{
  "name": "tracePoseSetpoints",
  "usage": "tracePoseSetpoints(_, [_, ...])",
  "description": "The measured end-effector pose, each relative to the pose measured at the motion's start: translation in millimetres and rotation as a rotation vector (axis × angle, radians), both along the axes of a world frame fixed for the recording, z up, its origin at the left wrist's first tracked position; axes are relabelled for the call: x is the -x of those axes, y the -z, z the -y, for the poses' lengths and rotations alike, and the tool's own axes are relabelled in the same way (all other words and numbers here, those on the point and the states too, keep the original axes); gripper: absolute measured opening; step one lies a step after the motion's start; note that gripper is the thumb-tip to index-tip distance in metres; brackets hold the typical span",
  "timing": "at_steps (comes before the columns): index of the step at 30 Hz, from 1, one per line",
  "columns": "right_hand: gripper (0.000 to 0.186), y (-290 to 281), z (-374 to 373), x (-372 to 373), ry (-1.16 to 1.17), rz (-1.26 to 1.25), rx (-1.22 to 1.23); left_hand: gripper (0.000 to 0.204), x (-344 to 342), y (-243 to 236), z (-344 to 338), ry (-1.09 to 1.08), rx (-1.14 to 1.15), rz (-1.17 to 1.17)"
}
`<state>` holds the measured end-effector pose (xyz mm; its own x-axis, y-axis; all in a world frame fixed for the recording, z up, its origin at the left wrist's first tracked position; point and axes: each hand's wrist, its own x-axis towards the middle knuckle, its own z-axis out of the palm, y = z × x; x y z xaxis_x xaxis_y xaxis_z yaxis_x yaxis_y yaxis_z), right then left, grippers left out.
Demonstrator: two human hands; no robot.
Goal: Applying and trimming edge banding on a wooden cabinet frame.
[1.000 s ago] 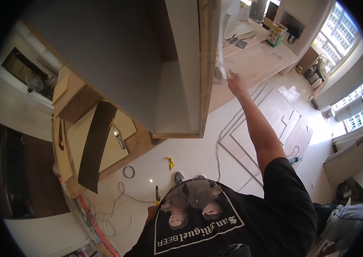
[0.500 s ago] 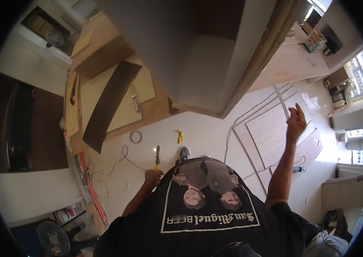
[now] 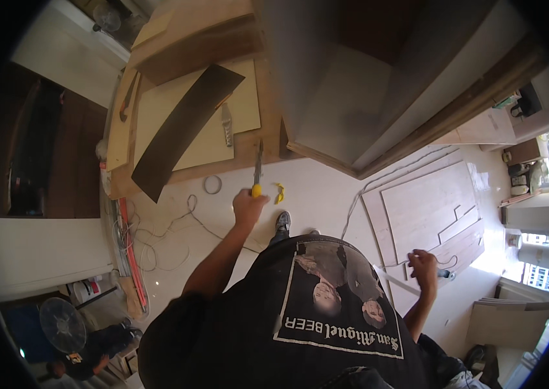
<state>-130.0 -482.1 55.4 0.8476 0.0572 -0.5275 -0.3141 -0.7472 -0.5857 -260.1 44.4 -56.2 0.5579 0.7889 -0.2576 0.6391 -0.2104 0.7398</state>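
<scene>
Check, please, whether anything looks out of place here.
The dark strip lies askew across the pale board, one end jutting past it, and a yellow item lies on the floor near the shoe, as if dropped.

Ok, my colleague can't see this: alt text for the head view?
The left hand holds a yellow-handled tool; the right hand is near a pale strip. Ahead, a dark panel lies on a bench.

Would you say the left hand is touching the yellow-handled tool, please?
Touching: the head view shows the left hand gripping the yellow-handled tool by its handle.
</scene>
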Motion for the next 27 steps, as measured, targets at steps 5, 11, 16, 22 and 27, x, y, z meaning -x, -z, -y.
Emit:
tracePoseSetpoints(5, [0.048, 4.2, -68.8, 32.0, -0.186, -0.146, -0.072, 0.050, -116.2, 11.8, -75.8, 0.117, -0.064, -0.234])
tracePoseSetpoints(11, [0.043, -4.3, -104.2, 51.2, -0.368, -0.015, -0.068, 0.048, -197.1, -2.5, -88.3, 0.014, -0.043, -0.166])
tracePoseSetpoints(16, [0.040, -16.6, -115.3, 61.8, -0.328, 0.022, -0.022, 0.052, -213.8, -19.6, -79.1, 0.088, -0.023, -0.206])
tracePoseSetpoints(22, [0.031, -30.7, -149.7, 53.2, -0.107, 0.024, -0.253, 0.046, -162.6, -17.5, -31.1, 0.141, -0.432, 0.040])
tracePoseSetpoints(27, [0.029, -36.7, -165.7, 34.9, 0.000, -0.096, -0.599, 0.045, -58.1, -16.8, 67.1, 0.558, -0.052, 0.270])
